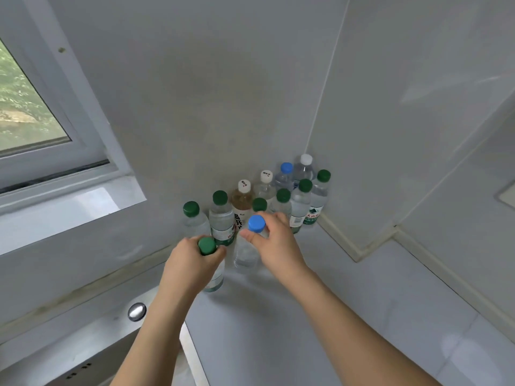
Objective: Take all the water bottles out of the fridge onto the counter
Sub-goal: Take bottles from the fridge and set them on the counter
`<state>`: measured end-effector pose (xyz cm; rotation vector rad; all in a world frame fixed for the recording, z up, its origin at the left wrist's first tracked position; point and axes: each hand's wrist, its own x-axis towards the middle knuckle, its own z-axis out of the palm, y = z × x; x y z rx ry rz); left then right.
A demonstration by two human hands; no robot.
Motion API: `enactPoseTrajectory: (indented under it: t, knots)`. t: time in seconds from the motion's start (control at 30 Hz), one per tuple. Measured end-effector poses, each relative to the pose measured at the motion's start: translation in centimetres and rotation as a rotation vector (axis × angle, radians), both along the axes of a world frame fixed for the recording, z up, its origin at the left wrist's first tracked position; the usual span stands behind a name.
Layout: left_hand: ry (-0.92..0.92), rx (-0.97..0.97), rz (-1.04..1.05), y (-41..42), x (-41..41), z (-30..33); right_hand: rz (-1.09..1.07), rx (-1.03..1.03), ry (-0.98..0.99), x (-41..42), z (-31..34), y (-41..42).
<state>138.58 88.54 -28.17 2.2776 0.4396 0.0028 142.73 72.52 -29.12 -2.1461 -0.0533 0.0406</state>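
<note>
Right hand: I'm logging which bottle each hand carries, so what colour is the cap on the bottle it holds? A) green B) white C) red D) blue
D: the right hand grips the neck of a clear bottle with a blue cap, while the left hand holds the green-capped bottle on the counter.
</note>
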Motion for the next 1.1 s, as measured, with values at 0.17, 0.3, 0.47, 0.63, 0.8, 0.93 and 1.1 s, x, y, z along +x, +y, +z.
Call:
enactPoseTrajectory:
  t: [0.17, 0.3, 0.47, 0.63, 0.8, 0.93, 1.1]
  knots:
    - [0.006, -0.02, 0.008, 0.7, 0.8, -1.2, 0.026, -0.064, -0.071, 1.6, -1.1, 2.3]
    - [0.184, 0.021, -0.033, 1.8, 0.7, -2.2, 0.052, -0.146, -0.121, 1.8, -1.8, 3.1]
    - [0.14, -0.015, 0.033, 1.7, 0.5, -3.8, 0.058, -0.177, -0.177, 2.6, -2.2, 3.8]
    - [0.064, -0.026, 0.078, 0.8, 1.3, -4.3, 0.109, -0.229, -0.194, 2.9, -2.4, 4.3]
    - [0.049, -0.04, 0.128, 0.2, 1.2, -5.4, 0.165, -0.26, -0.161, 2.5, -2.3, 3.7]
    - [0.072, -0.017, 0.106, 0.4, 0.7, -5.6, 0.17, -0.23, -0.18, 1.0, -1.7, 2.9]
    - [-0.295, 0.107, 0.138, -0.7, -1.2, -4.0, 0.136, -0.218, -0.23, -1.9, -0.5, 0.2]
